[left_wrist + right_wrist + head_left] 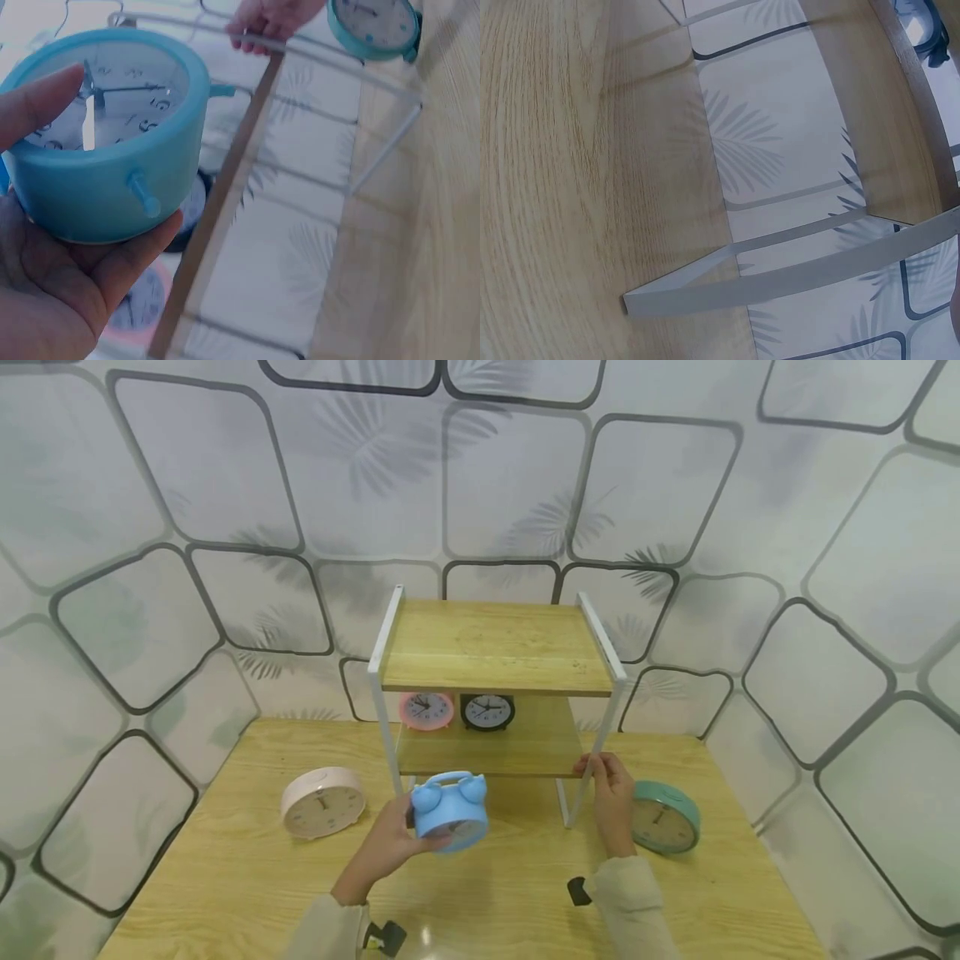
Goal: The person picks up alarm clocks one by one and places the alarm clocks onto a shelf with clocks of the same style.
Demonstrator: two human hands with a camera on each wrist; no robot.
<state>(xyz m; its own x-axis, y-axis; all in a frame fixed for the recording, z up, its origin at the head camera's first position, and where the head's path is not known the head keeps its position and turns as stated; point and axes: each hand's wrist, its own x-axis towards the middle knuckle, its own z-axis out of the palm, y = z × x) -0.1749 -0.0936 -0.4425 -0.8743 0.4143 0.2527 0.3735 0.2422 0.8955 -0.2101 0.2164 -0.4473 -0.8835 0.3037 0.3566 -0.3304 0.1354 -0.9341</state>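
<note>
Blue clock (452, 808) is in front of the rack (495, 647), gripped by the left hand's fingers (435, 843); the right hand (613, 793) holds the rack's right post (604, 722). I worry too low an entry could clip the lower shelf (542, 739).

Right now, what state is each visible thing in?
Blue twin-bell alarm clock: held up, tilted, in left grip.
White metal shelf unit with wooden boards: standing, held by right grip.
Pink-rimmed round clock: upright on lower board.
Black-rimmed round clock: upright beside it.
Pale pink round clock: standing on wooden table.
Green round clock: standing on table.
</note>
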